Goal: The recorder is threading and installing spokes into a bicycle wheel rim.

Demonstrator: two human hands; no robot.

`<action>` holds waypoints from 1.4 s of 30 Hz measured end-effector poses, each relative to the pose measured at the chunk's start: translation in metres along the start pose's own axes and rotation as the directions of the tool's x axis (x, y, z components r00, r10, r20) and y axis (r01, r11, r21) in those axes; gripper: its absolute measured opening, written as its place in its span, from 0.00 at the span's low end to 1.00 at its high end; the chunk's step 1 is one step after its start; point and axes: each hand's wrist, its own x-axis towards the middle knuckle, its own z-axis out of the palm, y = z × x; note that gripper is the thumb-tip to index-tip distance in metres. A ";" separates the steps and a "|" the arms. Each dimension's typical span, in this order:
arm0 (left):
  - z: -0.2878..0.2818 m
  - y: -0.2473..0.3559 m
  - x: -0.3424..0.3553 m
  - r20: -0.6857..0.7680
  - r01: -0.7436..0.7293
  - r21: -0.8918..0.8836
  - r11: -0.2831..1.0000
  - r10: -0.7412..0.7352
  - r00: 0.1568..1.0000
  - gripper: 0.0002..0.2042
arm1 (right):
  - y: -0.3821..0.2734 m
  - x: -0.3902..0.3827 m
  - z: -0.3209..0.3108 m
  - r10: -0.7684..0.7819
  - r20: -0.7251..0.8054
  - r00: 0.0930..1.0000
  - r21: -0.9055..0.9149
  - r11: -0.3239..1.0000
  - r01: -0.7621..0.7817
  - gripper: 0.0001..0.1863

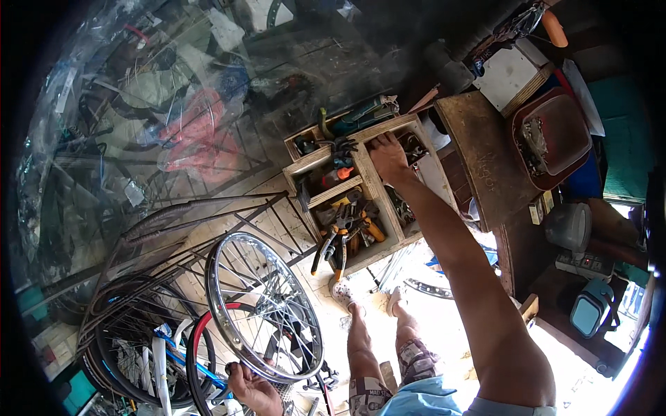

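Note:
My right hand point(388, 158) reaches into the right section of a wooden tool box point(378, 201), fingers curled down among small metal items; what they grip is hidden. Pliers point(340, 239) with yellow-black handles and other tools lie in the left sections. My left hand point(251, 385) is low left, closed at the lower rim of a tilted silver spoked wheel point(217, 291), with a small dark thing at its fingertips that I cannot make out.
Stacked bicycle wheels point(111, 347) and a black metal rack point(180, 222) fill the left. Clouded plastic sheeting point(139, 104) covers the upper left. A brown board point(479, 166), a dark red tray point(551, 139) and a small blue-grey box point(590, 308) are at right. My feet stand below the tool box.

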 end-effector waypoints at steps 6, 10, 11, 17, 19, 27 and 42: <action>-0.001 0.008 -0.017 -0.034 -0.050 -0.222 0.974 0.043 0.998 0.03 | 0.001 0.004 -0.011 0.030 0.158 0.987 0.055 0.998 -0.039 0.09; 0.011 0.030 -0.048 0.006 0.019 -0.250 0.968 -0.018 1.000 0.04 | 0.022 -0.002 -0.036 0.008 0.017 1.000 0.156 0.988 -0.011 0.08; 0.011 0.034 -0.055 0.001 0.006 -0.250 0.968 -0.006 1.000 0.04 | 0.021 -0.005 -0.049 0.041 -0.104 0.994 0.209 0.978 -0.018 0.08; -0.017 0.076 -0.097 0.227 -0.104 -0.153 0.983 0.137 0.964 0.10 | -0.036 -0.080 -0.185 0.654 0.097 0.750 0.915 0.238 -0.325 0.12; 0.001 0.098 -0.123 0.249 -0.167 -0.140 0.976 0.198 0.948 0.11 | -0.047 -0.130 -0.207 0.645 0.306 0.700 0.878 0.093 -0.470 0.10; 0.012 0.151 -0.192 0.325 -0.469 -0.036 0.882 0.454 0.830 0.06 | -0.063 -0.311 -0.253 0.354 0.732 0.582 0.616 0.023 -0.788 0.08; 0.191 0.243 -0.189 0.825 -0.731 0.094 0.676 0.359 0.438 0.20 | -0.037 -0.481 -0.275 0.261 0.926 0.272 0.366 -0.446 -0.817 0.14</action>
